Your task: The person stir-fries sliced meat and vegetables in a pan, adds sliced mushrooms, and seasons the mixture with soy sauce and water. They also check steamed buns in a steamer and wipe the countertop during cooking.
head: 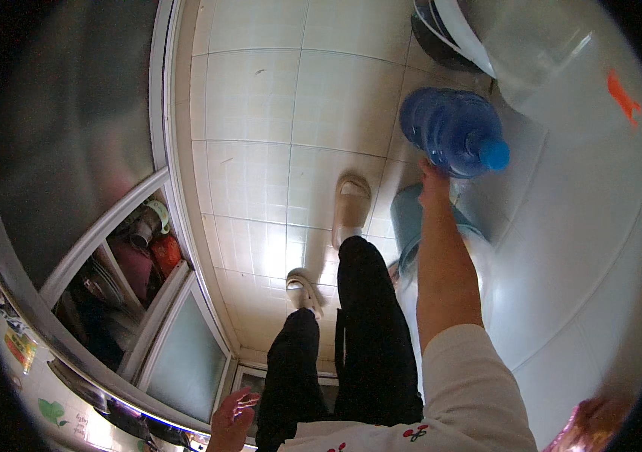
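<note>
A large blue plastic water bottle with a light blue cap stands by the wall at the upper right. My right hand touches its lower side; the fingers are partly hidden, so I cannot tell whether they grip it. Just below that hand is a grey-blue bin with a pale plastic liner, partly covered by my forearm. My left hand is low in the view, left of my black-trousered legs, its fingers partly curled and nothing clearly seen in them.
Cabinets with framed doors run along the left; one opening shows dishes and a red item. My feet in beige slippers are on the tiled floor. A dark, white-rimmed object lies beyond the bottle, beside the tiled wall.
</note>
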`<control>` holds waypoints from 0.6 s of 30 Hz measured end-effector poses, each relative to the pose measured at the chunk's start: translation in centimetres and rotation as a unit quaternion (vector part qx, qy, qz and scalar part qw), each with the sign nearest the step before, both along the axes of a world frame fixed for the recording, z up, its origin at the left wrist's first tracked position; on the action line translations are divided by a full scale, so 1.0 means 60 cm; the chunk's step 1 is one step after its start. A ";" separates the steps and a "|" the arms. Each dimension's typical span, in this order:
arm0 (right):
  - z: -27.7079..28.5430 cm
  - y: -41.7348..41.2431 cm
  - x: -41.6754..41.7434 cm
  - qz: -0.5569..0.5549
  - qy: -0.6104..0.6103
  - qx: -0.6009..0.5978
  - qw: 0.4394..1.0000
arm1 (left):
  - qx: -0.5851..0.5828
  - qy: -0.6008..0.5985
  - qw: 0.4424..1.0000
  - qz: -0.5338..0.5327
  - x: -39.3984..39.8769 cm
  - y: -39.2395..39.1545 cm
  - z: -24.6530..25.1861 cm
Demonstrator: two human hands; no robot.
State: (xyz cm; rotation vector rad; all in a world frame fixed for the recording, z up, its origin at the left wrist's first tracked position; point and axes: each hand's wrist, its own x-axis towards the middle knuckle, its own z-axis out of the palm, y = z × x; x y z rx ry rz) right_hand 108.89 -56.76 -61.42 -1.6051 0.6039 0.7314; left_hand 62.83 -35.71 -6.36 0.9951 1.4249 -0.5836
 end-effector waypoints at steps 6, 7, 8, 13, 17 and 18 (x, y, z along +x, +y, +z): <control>0.090 0.189 -0.139 -0.053 -0.086 0.015 0.995 | 0.016 0.032 0.997 0.069 -0.105 -0.051 -0.037; 0.099 0.193 -0.152 -0.035 -0.057 -0.052 0.996 | 0.009 0.037 0.998 0.052 -0.120 -0.049 -0.041; 0.119 0.182 -0.163 0.025 -0.051 -0.062 0.996 | 0.004 0.041 0.999 0.035 -0.135 -0.046 -0.046; 0.383 0.167 -0.368 0.399 -0.081 0.107 0.907 | 0.141 -0.022 0.977 -0.156 -0.149 -0.025 0.074; 0.735 0.187 -0.547 0.669 -0.045 0.036 0.741 | 0.374 -0.122 0.890 -0.232 -0.216 0.003 0.214; 0.808 0.181 -0.597 0.687 -0.056 0.080 0.720 | 0.436 -0.117 0.844 -0.291 -0.237 0.012 0.275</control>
